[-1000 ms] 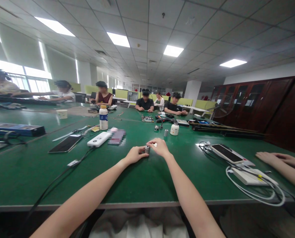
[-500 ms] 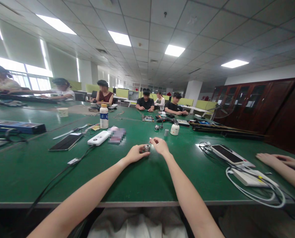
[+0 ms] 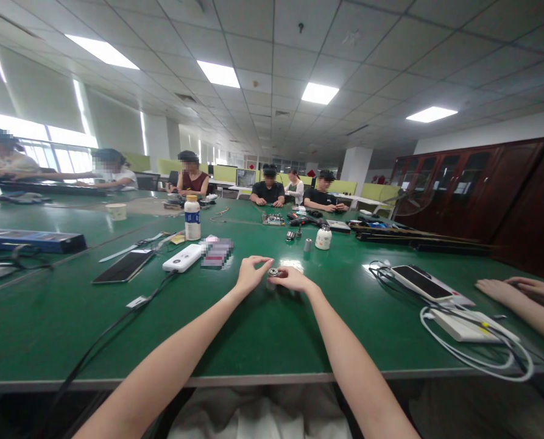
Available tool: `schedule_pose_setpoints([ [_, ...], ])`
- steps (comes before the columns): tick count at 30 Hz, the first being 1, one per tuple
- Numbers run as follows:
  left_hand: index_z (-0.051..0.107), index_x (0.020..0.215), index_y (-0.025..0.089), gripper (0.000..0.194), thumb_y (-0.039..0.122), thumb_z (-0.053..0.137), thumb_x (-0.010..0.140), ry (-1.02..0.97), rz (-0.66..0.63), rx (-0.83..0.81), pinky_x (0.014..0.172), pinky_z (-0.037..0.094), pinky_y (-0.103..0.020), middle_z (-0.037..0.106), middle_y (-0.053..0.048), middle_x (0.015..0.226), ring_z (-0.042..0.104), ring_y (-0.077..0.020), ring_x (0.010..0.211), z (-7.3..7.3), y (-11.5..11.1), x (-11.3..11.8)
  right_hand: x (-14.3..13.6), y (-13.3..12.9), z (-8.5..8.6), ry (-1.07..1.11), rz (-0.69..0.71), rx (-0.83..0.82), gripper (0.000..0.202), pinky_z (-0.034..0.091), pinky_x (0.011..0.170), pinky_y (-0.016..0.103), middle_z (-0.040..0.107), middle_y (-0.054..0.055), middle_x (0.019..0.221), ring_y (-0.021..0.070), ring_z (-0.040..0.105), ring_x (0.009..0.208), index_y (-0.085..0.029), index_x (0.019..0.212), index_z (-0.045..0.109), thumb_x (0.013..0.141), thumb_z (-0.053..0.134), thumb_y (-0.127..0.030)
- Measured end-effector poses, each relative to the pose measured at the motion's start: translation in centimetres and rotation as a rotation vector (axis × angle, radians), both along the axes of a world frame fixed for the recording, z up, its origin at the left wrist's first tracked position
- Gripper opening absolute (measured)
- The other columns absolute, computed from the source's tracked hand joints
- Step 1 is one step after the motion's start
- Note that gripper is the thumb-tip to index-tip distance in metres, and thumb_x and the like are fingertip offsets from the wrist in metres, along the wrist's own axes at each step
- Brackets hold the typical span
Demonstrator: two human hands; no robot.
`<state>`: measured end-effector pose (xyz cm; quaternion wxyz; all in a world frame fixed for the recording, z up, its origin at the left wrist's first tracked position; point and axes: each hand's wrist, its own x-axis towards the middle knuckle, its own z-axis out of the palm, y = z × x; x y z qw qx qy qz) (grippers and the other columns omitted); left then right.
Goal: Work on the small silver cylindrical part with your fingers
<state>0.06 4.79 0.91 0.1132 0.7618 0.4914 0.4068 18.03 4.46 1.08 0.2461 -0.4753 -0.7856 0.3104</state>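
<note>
At centre, the right hand [image 3: 294,279] grips an upright metal cylinder [image 3: 273,272]; the left hand [image 3: 252,273] hovers alongside (whether its fingers pinch anything, or how finished the cylinder is, I can't quite tell).

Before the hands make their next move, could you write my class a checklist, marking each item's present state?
1. Right hand holding the metal cylinder: ok.
2. Cylinder upright on the green table: ok.
3. Cylinder's sides fully visible: not ok, fingers cover part.
4. Left hand free of the cylinder: cannot tell, fingertips are beside its top.
5. White bottle apart from both hands: ok.
6. Neighbour's hands away from the cylinder: ok.
</note>
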Motion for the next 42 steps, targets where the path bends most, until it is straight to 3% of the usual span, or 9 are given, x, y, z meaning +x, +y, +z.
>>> schedule_pose_setpoints([
  [8,0.061,0.119,0.018,0.029,0.034,0.06,0.094,0.187,0.17,-0.146,0.098,0.047,-0.05,0.058,-0.011,0.129,0.057,-0.0268,0.116,-1.7,1.1,-3.7,0.0,-0.3,0.2,-0.004,-0.018,0.026,0.023,0.056,0.081,0.038,0.068,0.005,0.1,0.018,0.067,0.088,-0.013,0.108,0.064,0.095,0.063,-0.033],
  [15,0.062,0.119,0.018,0.034,0.04,0.061,0.092,0.284,0.225,-0.216,0.105,0.038,-0.056,0.056,-0.011,0.134,0.05,-0.0303,0.125,-1.7,0.9,-3.4,-0.1,-0.5,0.6,-0.041,-0.032,0.042,0.024,0.056,0.082,0.038,0.068,0.005,0.099,0.0179,0.067,0.087,-0.013,0.106,0.065,0.094,0.063,-0.034],
  [21,0.066,0.114,0.02,0.035,0.047,0.06,0.091,0.314,0.17,-0.14,0.109,0.03,-0.058,0.057,-0.009,0.134,0.041,-0.0319,0.133,-1.6,0.5,-2.7,-0.1,-0.6,0.6,-0.042,-0.038,0.056,0.024,0.055,0.082,0.038,0.068,0.004,0.096,0.0179,0.066,0.086,-0.014,0.106,0.065,0.092,0.066,-0.033],
  [29,0.06,0.123,0.019,0.033,0.036,0.059,0.095,0.394,0.082,-0.102,0.104,0.042,-0.054,0.055,-0.011,0.136,0.052,-0.0283,0.123,-1.8,0.6,-1.7,0.1,-0.4,0.3,-0.036,-0.037,0.08,0.025,0.055,0.078,0.036,0.068,0.003,0.091,0.0169,0.066,0.082,-0.014,0.103,0.066,0.09,0.068,-0.034],
  [36,0.059,0.126,0.019,0.032,0.03,0.059,0.095,0.43,-0.032,-0.014,0.105,0.042,-0.055,0.053,-0.011,0.138,0.051,-0.0289,0.126,-2.0,0.6,-1.0,0.6,0.6,-0.7,-0.062,-0.084,0.095,0.026,0.057,0.079,0.037,0.065,0.007,0.109,0.0186,0.066,0.09,-0.014,0.115,0.061,0.096,0.061,-0.031],
  [42,0.059,0.123,0.017,0.03,0.03,0.059,0.095,0.428,-0.029,0.007,0.099,0.048,-0.05,0.058,-0.01,0.13,0.058,-0.0262,0.116,-2.0,-0.1,-0.8,1.2,1.3,-1.6,-0.081,-0.194,0.217,0.03,0.054,0.09,0.045,0.059,0.01,0.126,0.0235,0.062,0.107,-0.017,0.122,0.058,0.096,0.06,-0.031],
])
